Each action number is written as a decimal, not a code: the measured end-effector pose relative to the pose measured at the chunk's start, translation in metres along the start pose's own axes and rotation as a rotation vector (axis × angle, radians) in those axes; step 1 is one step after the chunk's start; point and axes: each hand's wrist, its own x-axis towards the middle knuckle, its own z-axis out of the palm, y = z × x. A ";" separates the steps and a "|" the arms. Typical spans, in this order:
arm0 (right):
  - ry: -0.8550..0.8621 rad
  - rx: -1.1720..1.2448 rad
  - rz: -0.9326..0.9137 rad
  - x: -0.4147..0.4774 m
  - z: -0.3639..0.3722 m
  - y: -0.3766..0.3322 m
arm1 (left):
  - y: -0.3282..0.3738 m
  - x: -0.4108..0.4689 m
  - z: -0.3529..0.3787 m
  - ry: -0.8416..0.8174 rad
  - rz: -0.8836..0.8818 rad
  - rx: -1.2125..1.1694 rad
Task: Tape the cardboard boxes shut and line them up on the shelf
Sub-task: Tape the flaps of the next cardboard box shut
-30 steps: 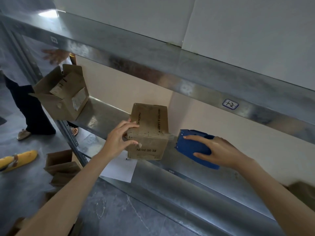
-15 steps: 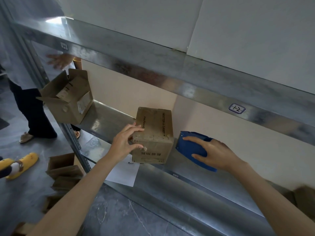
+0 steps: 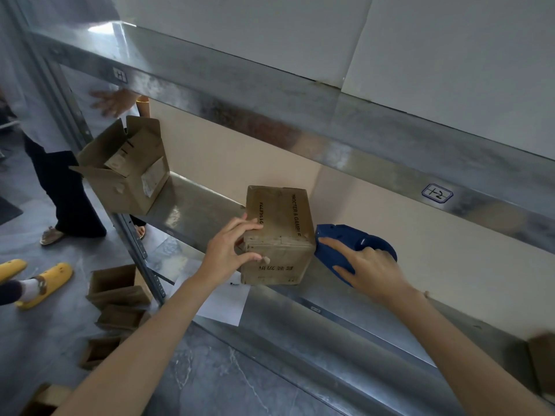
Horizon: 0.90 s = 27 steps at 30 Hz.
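Observation:
A small closed cardboard box (image 3: 277, 232) with dark print stands on the metal shelf (image 3: 192, 205). My left hand (image 3: 231, 250) grips its left front corner, fingers over the top edge. Directly right of the box lies a blue tape dispenser (image 3: 354, 241), its nose touching the box's right side. My right hand (image 3: 369, 268) rests on the dispenser and holds it. An open cardboard box (image 3: 126, 166) with raised flaps sits at the shelf's left end.
Another person stands at the left, one hand (image 3: 114, 100) raised by the upper shelf beam (image 3: 270, 109). Flattened cardboard boxes (image 3: 117, 298) lie on the floor beside yellow slippers (image 3: 45, 280). A white sheet (image 3: 222, 301) hangs below the shelf. A further cardboard box (image 3: 543, 358) shows at far right.
The view shifted slightly, so everything sits a little further right. Both hands keep their hold. The other person's hand has moved above the open box.

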 end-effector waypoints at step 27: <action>-0.291 0.517 0.382 0.010 0.103 0.022 | 0.005 0.003 -0.004 -0.028 -0.048 0.003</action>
